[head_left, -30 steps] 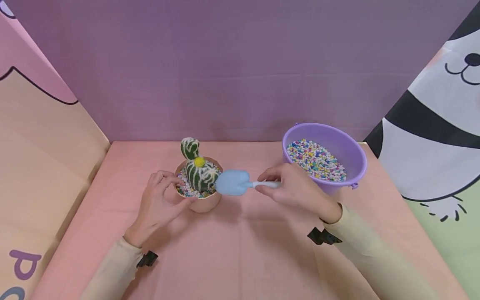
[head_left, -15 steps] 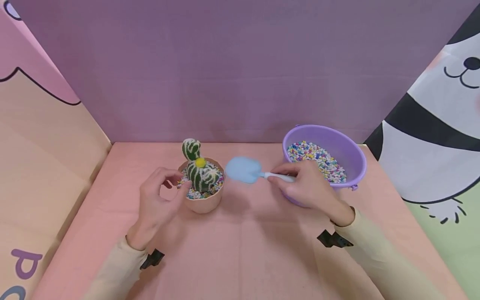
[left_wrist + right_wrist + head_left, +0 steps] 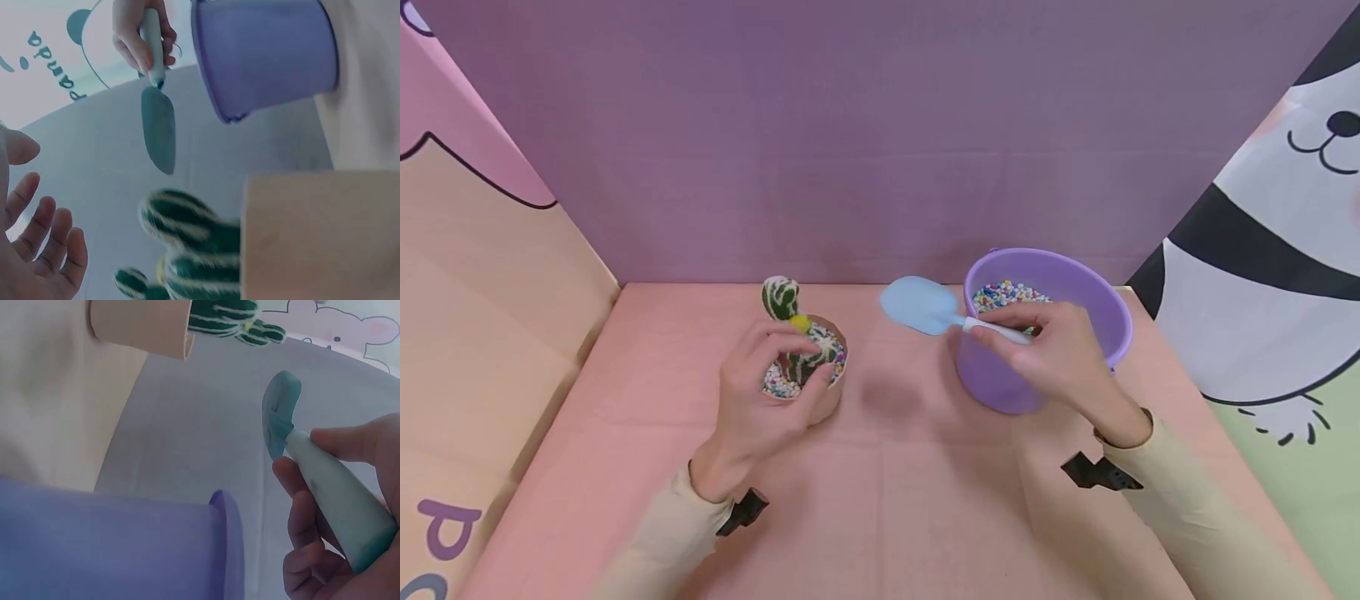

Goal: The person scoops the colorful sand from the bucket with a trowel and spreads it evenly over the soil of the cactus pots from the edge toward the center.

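Observation:
My right hand (image 3: pixel 1052 350) pinches the white handle of a small light-blue trowel (image 3: pixel 921 305), with its blade pointing left, raised above the table. That hand is in front of the purple bucket (image 3: pixel 1000 379), which holds many coloured pebbles (image 3: pixel 1006 293). At the left stands a peach pot (image 3: pixel 829 406) with a green, white-striped toy cactus (image 3: pixel 781 297) bearing a yellow ball, set in coloured pebbles. My left hand (image 3: pixel 767 392) hovers in front of the pot, thumb and fingers apart, hiding part of the cactus. In the left wrist view the left hand (image 3: pixel 44 237) is clear of the pot and holds nothing.
A pink cloth covers the table (image 3: pixel 925 508). Behind it rises a purple backdrop (image 3: pixel 865 142). Side panels with cartoon prints, including a panda (image 3: pixel 1262 317) on the right, flank the table.
The right hand has carried the trowel away from the pot, up and to the right, toward the bucket. The left hand has left the pot's rim and drifted right, in front of the cactus.

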